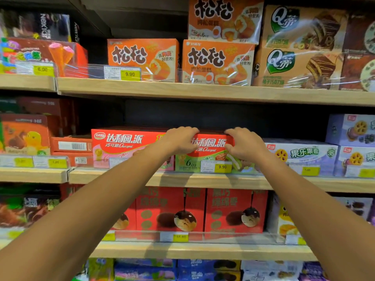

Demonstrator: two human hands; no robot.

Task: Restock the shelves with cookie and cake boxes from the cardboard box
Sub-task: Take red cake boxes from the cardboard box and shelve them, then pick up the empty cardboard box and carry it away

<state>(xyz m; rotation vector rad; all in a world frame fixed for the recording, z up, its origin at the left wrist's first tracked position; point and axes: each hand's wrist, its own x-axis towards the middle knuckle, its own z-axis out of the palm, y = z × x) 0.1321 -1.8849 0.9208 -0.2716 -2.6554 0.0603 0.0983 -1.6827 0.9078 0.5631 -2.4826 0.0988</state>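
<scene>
A red and green Chocopie box (211, 154) stands on the middle shelf (203, 180), front face toward me. My left hand (180, 139) grips its upper left corner, fingers curled over the top edge. My right hand (241, 142) grips its upper right corner the same way. A matching red and pink Chocopie box (125, 147) stands right beside it on the left. The cardboard box is not in view.
Orange cake boxes (142, 57) and tan chocolate cake boxes (294, 65) fill the top shelf. Purple cookie boxes (300, 155) sit right of my hands. Red puff boxes (233, 209) line the shelf below. A dark gap lies behind and above the held box.
</scene>
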